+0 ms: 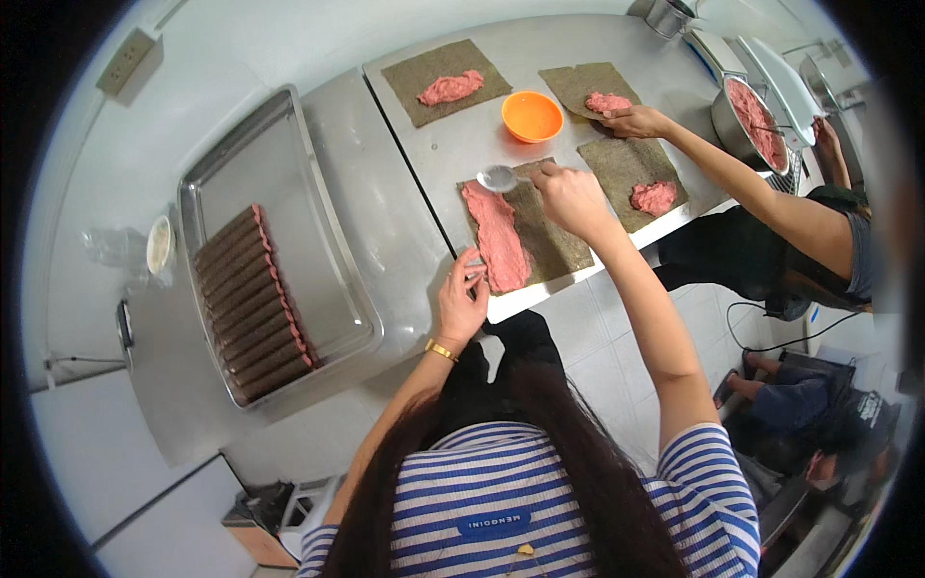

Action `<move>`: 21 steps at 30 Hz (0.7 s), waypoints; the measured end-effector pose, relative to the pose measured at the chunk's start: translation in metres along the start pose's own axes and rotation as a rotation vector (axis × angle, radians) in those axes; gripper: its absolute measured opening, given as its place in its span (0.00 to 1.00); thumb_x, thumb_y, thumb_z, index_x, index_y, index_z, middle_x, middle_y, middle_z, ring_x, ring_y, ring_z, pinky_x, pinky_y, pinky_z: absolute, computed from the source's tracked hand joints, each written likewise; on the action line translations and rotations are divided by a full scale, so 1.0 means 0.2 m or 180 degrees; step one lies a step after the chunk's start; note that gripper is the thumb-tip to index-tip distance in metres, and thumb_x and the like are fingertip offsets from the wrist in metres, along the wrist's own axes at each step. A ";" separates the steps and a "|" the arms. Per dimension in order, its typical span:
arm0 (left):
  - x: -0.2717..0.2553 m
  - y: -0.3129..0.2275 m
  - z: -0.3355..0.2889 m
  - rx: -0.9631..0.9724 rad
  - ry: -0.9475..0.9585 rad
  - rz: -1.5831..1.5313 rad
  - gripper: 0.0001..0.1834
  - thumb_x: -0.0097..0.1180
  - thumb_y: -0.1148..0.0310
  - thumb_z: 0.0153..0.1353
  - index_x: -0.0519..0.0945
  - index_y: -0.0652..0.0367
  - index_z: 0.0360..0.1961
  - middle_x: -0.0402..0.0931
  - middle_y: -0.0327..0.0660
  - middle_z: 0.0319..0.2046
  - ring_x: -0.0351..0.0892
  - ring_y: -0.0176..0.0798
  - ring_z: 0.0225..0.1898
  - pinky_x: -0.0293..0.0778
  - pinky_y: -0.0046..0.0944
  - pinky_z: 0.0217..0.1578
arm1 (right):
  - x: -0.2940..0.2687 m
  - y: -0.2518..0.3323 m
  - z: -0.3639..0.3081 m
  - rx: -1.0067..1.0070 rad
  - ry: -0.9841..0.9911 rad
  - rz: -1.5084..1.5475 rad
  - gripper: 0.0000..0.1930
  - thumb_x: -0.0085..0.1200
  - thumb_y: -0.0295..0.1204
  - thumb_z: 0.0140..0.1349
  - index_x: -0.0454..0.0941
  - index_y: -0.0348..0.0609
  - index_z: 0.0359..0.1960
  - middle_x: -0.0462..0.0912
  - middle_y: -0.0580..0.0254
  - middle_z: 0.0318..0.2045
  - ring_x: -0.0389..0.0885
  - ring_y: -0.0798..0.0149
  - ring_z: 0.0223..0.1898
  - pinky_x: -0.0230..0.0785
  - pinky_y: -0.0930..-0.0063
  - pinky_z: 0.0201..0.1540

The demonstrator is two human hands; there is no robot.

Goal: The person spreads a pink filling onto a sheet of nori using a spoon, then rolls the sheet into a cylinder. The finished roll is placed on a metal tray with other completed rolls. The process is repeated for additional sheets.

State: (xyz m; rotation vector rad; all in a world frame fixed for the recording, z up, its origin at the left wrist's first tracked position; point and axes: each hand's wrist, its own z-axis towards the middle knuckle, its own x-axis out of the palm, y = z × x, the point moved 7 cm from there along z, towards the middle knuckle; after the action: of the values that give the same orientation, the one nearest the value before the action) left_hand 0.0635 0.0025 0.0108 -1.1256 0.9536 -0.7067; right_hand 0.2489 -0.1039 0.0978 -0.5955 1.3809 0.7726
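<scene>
My right hand [573,200] is closed on the handle of a metal spoon [497,178]. The spoon's bowl hangs over the far end of a pink minced meat strip [497,236], spread along the left side of a seaweed sheet [551,236]. At the near left edge of that sheet rests my left hand [464,297], its fingers loosely apart and touching the edge beside the meat. An orange bowl [532,118] stands just beyond the spoon. Another person's hand [634,121] is at a meat mound [607,102] on a farther seaweed sheet [576,81].
Left of me, a metal tray [337,231] holds a row of dark rolls [252,308]. More seaweed sheets with meat lie at the far left [409,77] and right [617,159]. A metal pot of minced meat [756,120] stands at the right, near a co-worker.
</scene>
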 end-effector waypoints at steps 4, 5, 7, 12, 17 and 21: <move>0.00 0.00 0.00 -0.0007 -0.0026 -0.0025 0.30 0.51 0.85 0.54 0.64 0.64 0.60 0.72 0.48 0.54 0.80 0.41 0.46 0.80 0.39 0.45 | 0.04 0.02 -0.11 0.0347 0.0399 0.0144 0.08 0.49 0.28 0.51 0.79 0.39 0.26 0.81 0.48 0.31 0.83 0.47 0.29 0.76 0.56 0.31; 0.00 0.00 0.00 0.0016 -0.0041 -0.0059 0.30 0.51 0.85 0.54 0.64 0.64 0.60 0.71 0.49 0.55 0.80 0.41 0.46 0.80 0.39 0.45 | 0.06 0.04 -0.14 0.0374 0.0451 0.0190 0.08 0.49 0.27 0.51 0.79 0.39 0.27 0.82 0.48 0.30 0.83 0.47 0.29 0.76 0.55 0.31; 0.00 0.00 0.00 0.0028 -0.0011 -0.0012 0.30 0.51 0.85 0.54 0.63 0.64 0.61 0.71 0.48 0.56 0.80 0.42 0.46 0.80 0.40 0.45 | 0.10 0.10 -0.21 0.0423 0.0562 0.0283 0.08 0.48 0.27 0.52 0.80 0.38 0.27 0.82 0.47 0.29 0.83 0.46 0.30 0.76 0.55 0.32; 0.00 0.00 0.00 0.0075 0.0044 -0.0099 0.31 0.51 0.84 0.54 0.63 0.63 0.61 0.71 0.48 0.56 0.80 0.43 0.47 0.80 0.40 0.45 | 0.08 0.22 -0.40 0.0405 0.0944 0.0856 0.10 0.48 0.27 0.51 0.81 0.40 0.31 0.82 0.43 0.27 0.83 0.44 0.33 0.75 0.52 0.37; 0.00 0.01 -0.01 -0.0017 0.0080 -0.0196 0.32 0.50 0.85 0.55 0.61 0.64 0.63 0.70 0.49 0.56 0.79 0.41 0.48 0.79 0.39 0.47 | -0.01 0.06 -0.51 0.1225 0.0702 0.1233 0.11 0.48 0.27 0.51 0.81 0.41 0.34 0.81 0.40 0.28 0.81 0.40 0.34 0.73 0.50 0.39; 0.00 0.00 -0.04 -0.0269 0.0047 -0.0351 0.32 0.52 0.84 0.56 0.61 0.64 0.63 0.73 0.48 0.53 0.80 0.37 0.45 0.78 0.35 0.44 | 0.07 0.05 -0.68 0.1816 0.0855 0.1540 0.10 0.49 0.27 0.53 0.81 0.39 0.32 0.81 0.39 0.29 0.81 0.40 0.35 0.72 0.50 0.39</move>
State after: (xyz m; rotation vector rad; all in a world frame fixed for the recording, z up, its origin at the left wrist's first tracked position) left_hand 0.0570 -0.0005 0.0093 -1.2562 0.9464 -0.7706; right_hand 0.1555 -0.1990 0.0698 0.0972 1.9319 0.6397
